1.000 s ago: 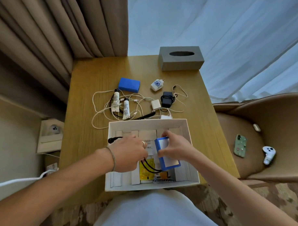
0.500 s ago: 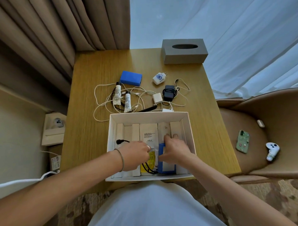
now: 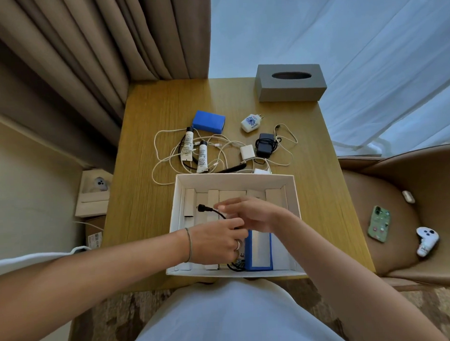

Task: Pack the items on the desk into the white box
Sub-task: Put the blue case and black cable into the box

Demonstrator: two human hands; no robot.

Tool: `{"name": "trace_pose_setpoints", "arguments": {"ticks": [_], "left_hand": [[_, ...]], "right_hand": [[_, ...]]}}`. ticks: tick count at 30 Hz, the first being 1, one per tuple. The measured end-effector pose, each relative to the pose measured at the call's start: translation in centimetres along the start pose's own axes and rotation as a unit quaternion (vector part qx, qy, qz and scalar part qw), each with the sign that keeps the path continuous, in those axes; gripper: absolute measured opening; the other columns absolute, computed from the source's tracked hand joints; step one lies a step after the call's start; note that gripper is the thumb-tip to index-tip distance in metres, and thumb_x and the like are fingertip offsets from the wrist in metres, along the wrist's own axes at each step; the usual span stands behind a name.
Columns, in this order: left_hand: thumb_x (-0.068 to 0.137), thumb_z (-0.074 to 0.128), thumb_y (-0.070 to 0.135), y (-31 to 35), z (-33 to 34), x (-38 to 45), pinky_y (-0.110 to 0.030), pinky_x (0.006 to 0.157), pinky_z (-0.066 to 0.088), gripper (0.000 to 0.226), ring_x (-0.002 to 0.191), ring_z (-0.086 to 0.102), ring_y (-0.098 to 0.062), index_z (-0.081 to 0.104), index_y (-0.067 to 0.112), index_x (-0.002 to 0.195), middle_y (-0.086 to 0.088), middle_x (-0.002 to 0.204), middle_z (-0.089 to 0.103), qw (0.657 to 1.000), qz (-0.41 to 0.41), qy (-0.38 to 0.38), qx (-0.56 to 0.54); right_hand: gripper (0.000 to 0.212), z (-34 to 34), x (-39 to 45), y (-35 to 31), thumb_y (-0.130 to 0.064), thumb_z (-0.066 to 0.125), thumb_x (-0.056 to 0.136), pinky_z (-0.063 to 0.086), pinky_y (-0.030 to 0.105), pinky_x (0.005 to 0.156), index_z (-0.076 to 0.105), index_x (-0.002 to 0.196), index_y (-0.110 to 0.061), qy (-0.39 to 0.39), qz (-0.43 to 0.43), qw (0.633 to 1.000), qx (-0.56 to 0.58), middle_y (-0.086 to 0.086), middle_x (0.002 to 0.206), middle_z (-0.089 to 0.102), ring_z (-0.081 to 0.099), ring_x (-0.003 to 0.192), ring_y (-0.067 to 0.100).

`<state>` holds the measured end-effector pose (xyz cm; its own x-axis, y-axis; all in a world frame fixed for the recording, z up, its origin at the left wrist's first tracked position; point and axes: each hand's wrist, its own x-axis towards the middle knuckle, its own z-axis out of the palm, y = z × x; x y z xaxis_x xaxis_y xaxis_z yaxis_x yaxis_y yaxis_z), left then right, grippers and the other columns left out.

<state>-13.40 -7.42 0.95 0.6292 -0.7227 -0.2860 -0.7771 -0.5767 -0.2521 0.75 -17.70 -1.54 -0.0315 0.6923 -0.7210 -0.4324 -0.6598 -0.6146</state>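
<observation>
The wooden desk (image 3: 148, 198) carries the white box (image 3: 234, 179) at its 6 o'clock edge, directly in front of me. Inside the box, white dividers run 12 to 6 o'clock. A blue-edged flat pack (image 3: 258, 250) lies in the right-of-centre slot, long axis 12 to 6 o'clock.

My left hand (image 3: 216, 240) sits over the box centre, fingers curled round a black cable (image 3: 215, 211). The cable arcs toward 11 o'clock and ends in a free plug over the left slots. My right hand (image 3: 256, 212) hovers just at 1 o'clock of the left hand, fingers extended and relaxed, holding nothing. Its fingertips point toward 9 o'clock and lie near the cable arc. In my judgement the right hand is the nearer one to press the loose end down into the box.

Items not yet packed lie at 12 o'clock of the box:
- blue block (image 3: 209, 121)
- two white tubes (image 3: 194, 151)
- black charger (image 3: 266, 147)
- patterned white plug adapter (image 3: 251, 122)
- small white charger (image 3: 247, 153)
- tangled white cables (image 3: 167, 157) linking most of these; these could snag on lifting.

A grey tissue box (image 3: 291, 82) stands at the far 1 o'clock corner.
</observation>
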Motion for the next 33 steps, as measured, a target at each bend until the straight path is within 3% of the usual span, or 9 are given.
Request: {"name": "trace_pose_setpoints", "arguments": {"ticks": [2,6,8,11,15,19,22,28,33], "left_hand": [[0.092,0.057,0.012,0.4,0.6,-0.4,-0.042,0.099,0.044,0.021,0.092,0.055,-0.024,0.074,0.02,0.084,0.003,0.08,0.068,0.999,-0.023,0.025,0.001],[0.097,0.048,0.004,1.6,2.3,-1.8,-0.051,0.113,0.033,0.026,0.117,0.053,-0.032,0.072,0.013,0.091,-0.01,0.111,0.067,0.991,-0.095,0.092,0.025],[0.099,0.042,0.002,2.2,2.7,-2.0,-0.049,0.108,0.034,0.031,0.115,0.049,-0.031,0.069,0.013,0.092,-0.013,0.118,0.058,0.985,-0.129,0.109,0.018],[0.096,0.05,0.008,2.9,3.0,-1.9,-0.037,0.084,0.045,0.024,0.087,0.05,-0.023,0.069,0.017,0.083,-0.005,0.097,0.059,0.983,-0.151,0.08,-0.067],[0.094,0.058,0.011,3.1,3.7,-1.3,-0.035,0.077,0.052,0.016,0.092,0.06,-0.023,0.073,0.015,0.095,-0.006,0.104,0.067,0.961,-0.197,-0.038,-0.19],[0.095,0.054,0.002,2.7,4.0,-0.2,-0.039,0.075,0.057,0.019,0.097,0.061,-0.028,0.069,0.005,0.106,-0.018,0.127,0.058,0.936,-0.23,-0.09,-0.251],[0.094,0.053,-0.001,2.7,4.3,0.4,-0.04,0.076,0.057,0.02,0.102,0.061,-0.03,0.065,0.005,0.109,-0.02,0.138,0.052,0.926,-0.242,-0.116,-0.266],[0.094,0.055,0.005,3.5,5.0,1.0,-0.041,0.083,0.05,0.021,0.106,0.054,-0.03,0.07,0.008,0.109,-0.015,0.115,0.065,0.932,-0.235,-0.143,-0.234],[0.09,0.06,0.014,3.6,5.1,0.9,-0.043,0.092,0.042,0.021,0.117,0.046,-0.031,0.074,0.013,0.105,-0.016,0.128,0.057,0.917,-0.258,-0.152,-0.265]], "right_hand": [[0.037,0.1,0.6,-0.1,-0.009,0.056,0.099,0.055,0.028,0.067,0.058,0.136,-0.011,0.0,-0.009,0.998,0.059,0.004,0.081,0.07,0.067,0.072,0.014],[0.047,-0.1,0.9,0.4,-0.002,0.06,0.094,0.055,0.03,0.063,0.052,0.14,-0.012,0.088,-0.023,0.994,0.062,0.006,0.085,0.07,0.066,0.069,0.016],[0.063,-0.1,1.0,1.0,0.001,0.066,0.089,0.058,0.03,0.062,0.044,0.139,-0.031,0.185,-0.041,0.982,-0.013,0.01,0.088,0.073,0.071,0.068,0.019],[0.042,-0.2,1.1,1.8,-0.001,0.071,0.089,0.064,0.034,0.064,0.06,0.127,-0.016,0.268,-0.075,0.948,-0.157,0.015,0.094,0.074,0.076,0.069,0.021],[0.023,-1.0,1.3,2.1,-0.009,0.066,0.095,0.064,0.031,0.071,0.071,0.117,-0.007,0.282,-0.105,0.917,-0.263,0.006,0.087,0.078,0.076,0.072,0.012],[0.029,-1.4,1.5,1.9,-0.008,0.067,0.091,0.061,0.037,0.087,0.074,0.119,-0.014,0.331,-0.159,0.801,-0.473,0.006,0.108,0.078,0.073,0.096,0.02],[0.03,-1.4,1.9,2.0,-0.005,0.063,0.093,0.061,0.038,0.088,0.074,0.119,-0.015,0.33,-0.18,0.748,-0.547,0.007,0.112,0.076,0.073,0.099,0.024],[0.023,-1.1,2.9,2.4,-0.001,0.063,0.089,0.061,0.039,0.075,0.077,0.102,-0.014,0.294,-0.154,0.725,-0.603,0.007,0.092,0.075,0.069,0.085,0.025],[0.018,-0.6,3.5,2.8,-0.008,0.063,0.09,0.059,0.039,0.078,0.076,0.101,-0.013,0.263,-0.13,0.731,-0.616,0.007,0.098,0.073,0.067,0.09,0.025]]}}
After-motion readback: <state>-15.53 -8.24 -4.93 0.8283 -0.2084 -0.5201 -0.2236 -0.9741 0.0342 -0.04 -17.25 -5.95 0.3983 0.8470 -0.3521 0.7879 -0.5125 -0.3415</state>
